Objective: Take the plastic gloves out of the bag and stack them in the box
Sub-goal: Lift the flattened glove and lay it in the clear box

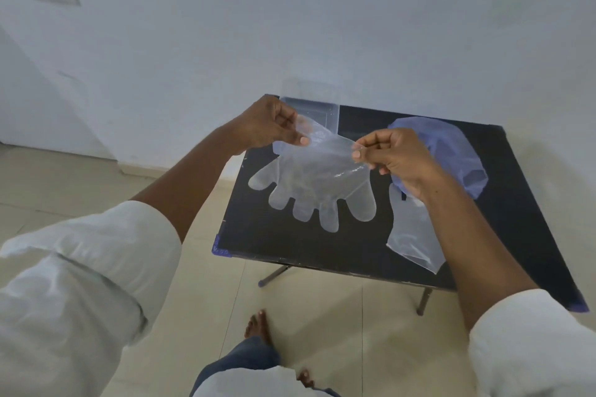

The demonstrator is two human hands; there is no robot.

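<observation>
A clear plastic glove [317, 184] hangs above the black table [322, 245] with its fingers pointing down toward me. My left hand [269, 126] pinches the cuff's left corner. My right hand [396, 155] pinches the right corner, stretching the cuff between the two. Behind my left hand, at the table's far left corner, stands the clear plastic box [317, 106], partly hidden by the hand and glove. A blue-tinted plastic bag [451, 151] lies crumpled at the far right. A second clear glove [411, 235] lies flat under my right forearm.
The small black table stands on thin metal legs [274, 274] against a white wall. Blue tape [219, 250] marks its near left corner. My bare feet [258, 322] are on the tiled floor in front of it.
</observation>
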